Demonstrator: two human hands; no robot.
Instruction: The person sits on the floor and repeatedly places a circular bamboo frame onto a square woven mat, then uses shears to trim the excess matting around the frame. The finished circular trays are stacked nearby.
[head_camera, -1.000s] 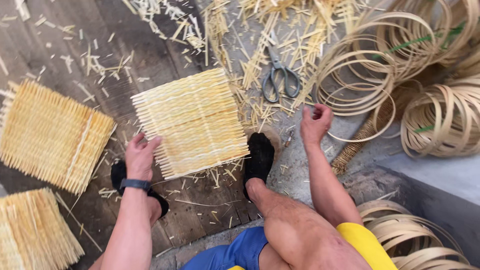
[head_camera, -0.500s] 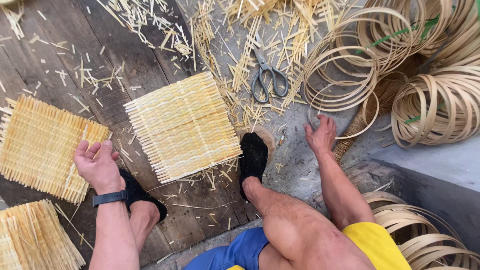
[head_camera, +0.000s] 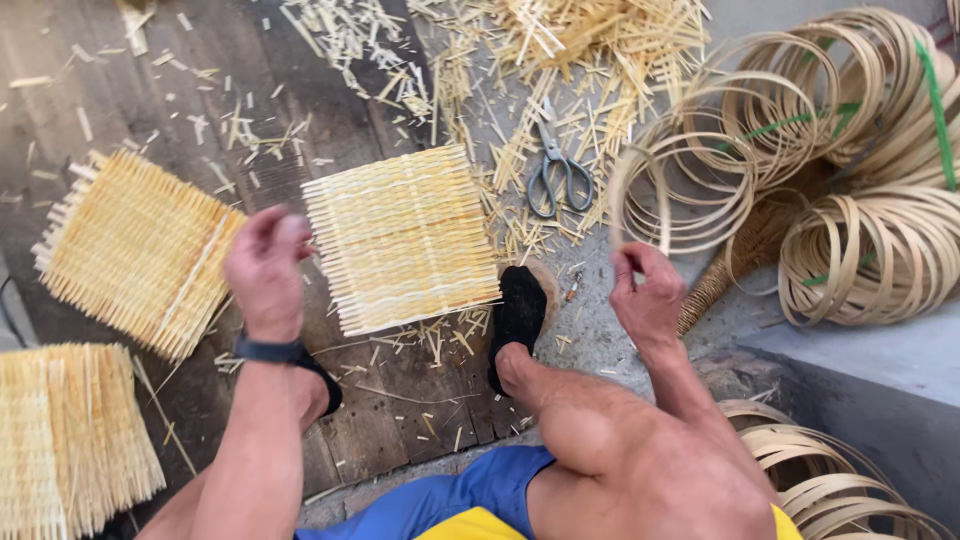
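Centrally, the woven bamboo mat (head_camera: 400, 238) lay flat on the wooden planks (head_camera: 390, 420), touched by neither hand. Just beside its left edge hovered the left hand (head_camera: 265, 270), loosely curled and empty. Further right, the right hand (head_camera: 648, 292) pinched a thin bamboo hoop (head_camera: 640, 190), near the scissors (head_camera: 556, 170).

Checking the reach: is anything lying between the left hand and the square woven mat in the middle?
Nothing visible. The left hand hovers beside the woven mat's left edge, with only bare planks beneath.
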